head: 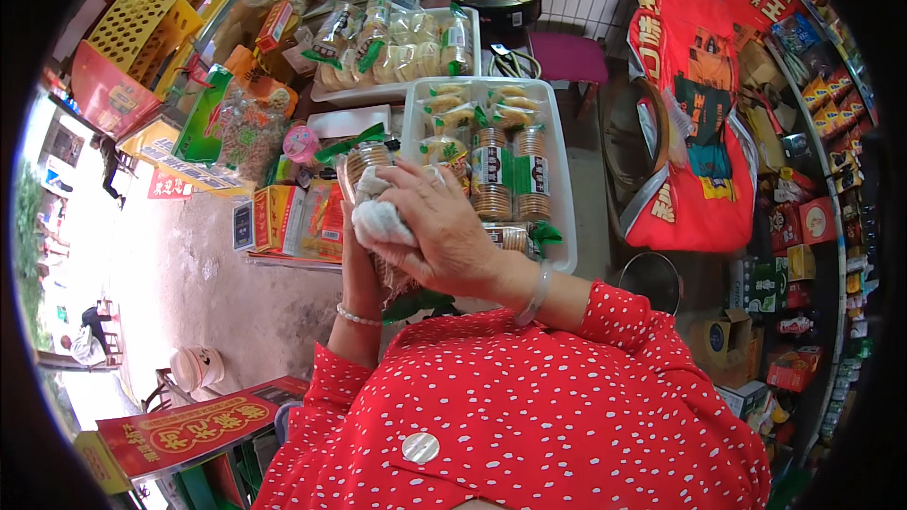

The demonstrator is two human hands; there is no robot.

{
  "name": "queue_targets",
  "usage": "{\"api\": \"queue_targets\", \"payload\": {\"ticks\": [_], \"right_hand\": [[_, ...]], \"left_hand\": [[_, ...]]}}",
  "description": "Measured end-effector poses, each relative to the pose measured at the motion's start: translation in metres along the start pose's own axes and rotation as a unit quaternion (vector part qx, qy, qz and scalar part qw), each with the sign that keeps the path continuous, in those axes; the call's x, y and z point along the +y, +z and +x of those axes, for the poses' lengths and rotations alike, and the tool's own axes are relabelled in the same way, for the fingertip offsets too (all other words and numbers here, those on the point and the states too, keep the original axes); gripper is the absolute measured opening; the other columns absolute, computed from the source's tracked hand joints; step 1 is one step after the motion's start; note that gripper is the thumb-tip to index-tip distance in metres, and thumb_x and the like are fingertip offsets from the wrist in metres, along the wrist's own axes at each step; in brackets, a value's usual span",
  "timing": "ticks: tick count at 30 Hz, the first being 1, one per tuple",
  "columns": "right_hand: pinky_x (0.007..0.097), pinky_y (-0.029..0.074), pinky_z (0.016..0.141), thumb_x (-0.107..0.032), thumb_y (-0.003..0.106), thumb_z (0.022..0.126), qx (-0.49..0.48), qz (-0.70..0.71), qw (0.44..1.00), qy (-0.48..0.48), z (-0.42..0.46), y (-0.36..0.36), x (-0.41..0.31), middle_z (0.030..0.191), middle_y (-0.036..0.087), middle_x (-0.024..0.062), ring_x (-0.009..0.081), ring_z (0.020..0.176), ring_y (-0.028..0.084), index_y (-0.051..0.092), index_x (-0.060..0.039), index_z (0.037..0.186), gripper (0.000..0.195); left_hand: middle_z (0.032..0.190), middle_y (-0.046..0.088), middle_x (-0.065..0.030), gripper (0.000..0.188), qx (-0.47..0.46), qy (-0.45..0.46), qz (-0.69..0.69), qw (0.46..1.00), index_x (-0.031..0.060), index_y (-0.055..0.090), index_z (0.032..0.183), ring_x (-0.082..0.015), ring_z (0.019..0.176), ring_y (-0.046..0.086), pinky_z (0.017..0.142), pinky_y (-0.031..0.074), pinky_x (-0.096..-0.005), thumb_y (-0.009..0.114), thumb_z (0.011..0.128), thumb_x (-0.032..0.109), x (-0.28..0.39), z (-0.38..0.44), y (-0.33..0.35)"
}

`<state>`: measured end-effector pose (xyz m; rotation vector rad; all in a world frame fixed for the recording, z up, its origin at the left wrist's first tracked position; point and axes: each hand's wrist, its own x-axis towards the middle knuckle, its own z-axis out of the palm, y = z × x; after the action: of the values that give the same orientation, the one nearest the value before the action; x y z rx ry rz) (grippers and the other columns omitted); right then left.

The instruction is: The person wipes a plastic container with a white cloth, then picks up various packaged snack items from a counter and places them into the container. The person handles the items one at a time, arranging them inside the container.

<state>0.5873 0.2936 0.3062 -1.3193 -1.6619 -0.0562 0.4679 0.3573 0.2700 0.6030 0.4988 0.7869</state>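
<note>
My left hand point(356, 265) supports the side of a clear plastic packet of round biscuits point(370, 155), its green end pointing away from me. On top of the packet, my right hand point(448, 230) presses a crumpled white cloth point(382, 222). Cloth and fingers hide the packet's middle. Just beyond and to the right is a white plastic tray point(565, 219). Inside it lie biscuit packets with green labels point(494, 173) and small wrapped pastries point(510, 108). One more biscuit packet point(509, 235) lies crosswise at the tray's near end.
A second white tray point(354, 94) of packaged biscuits stands behind. Boxes point(278, 216) and a bag of nuts point(248, 138) crowd the left. A purple stool point(568, 57), red bag point(698, 120) and stocked shelves point(825, 227) stand right. A bucket point(197, 368) and people are at far left.
</note>
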Motion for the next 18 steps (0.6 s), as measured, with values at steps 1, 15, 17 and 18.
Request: {"api": "queue_targets", "payload": {"ticks": [1,15,17,18], "right_hand": [[0.0482,0.032,0.096,-0.023,0.067,0.074,0.004,-0.022,1.000,0.003,0.001,-0.005,0.007,0.112,0.053,0.0182,0.0345,0.108,0.050,0.052,-0.0041,0.102,0.037],[0.0176,0.027,0.036,0.008,0.045,0.064,0.199,0.217,0.867,0.402,-0.070,-0.161,0.079,0.062,0.057,0.0035,0.0031,0.041,0.041,0.061,-0.0002,0.080,0.025],[0.0181,0.029,0.037,0.003,0.044,0.060,0.176,0.229,0.849,0.442,-0.076,-0.159,0.072,0.064,0.056,0.0040,0.0053,0.044,0.044,0.059,0.0008,0.078,0.023],[0.0187,0.030,0.038,0.001,0.045,0.060,0.171,0.244,0.840,0.454,-0.079,-0.156,0.068,0.066,0.056,0.0041,0.0060,0.045,0.044,0.058,0.0008,0.079,0.023]], "left_hand": [[0.117,0.055,-0.0110,0.059,-0.022,-0.025,0.001,0.999,0.0055,0.043,0.127,-0.0240,0.101,0.058,0.084,0.051,-0.0357,0.034,0.092,0.053,-0.003,0.000,-0.004],[0.090,0.064,-0.0097,0.038,-0.056,-0.211,0.118,0.969,0.0021,0.054,0.105,-0.0212,0.076,0.065,0.066,0.056,-0.0359,0.049,0.091,0.037,-0.035,0.068,0.053],[0.092,0.064,-0.0076,0.032,-0.076,-0.208,0.165,0.961,0.0038,0.054,0.103,-0.0175,0.078,0.065,0.067,0.056,-0.0337,0.051,0.091,0.033,-0.049,0.085,0.057],[0.093,0.063,-0.0070,0.031,-0.081,-0.218,0.189,0.954,0.0044,0.054,0.104,-0.0170,0.080,0.064,0.068,0.056,-0.0336,0.051,0.092,0.032,-0.050,0.087,0.065]]}}
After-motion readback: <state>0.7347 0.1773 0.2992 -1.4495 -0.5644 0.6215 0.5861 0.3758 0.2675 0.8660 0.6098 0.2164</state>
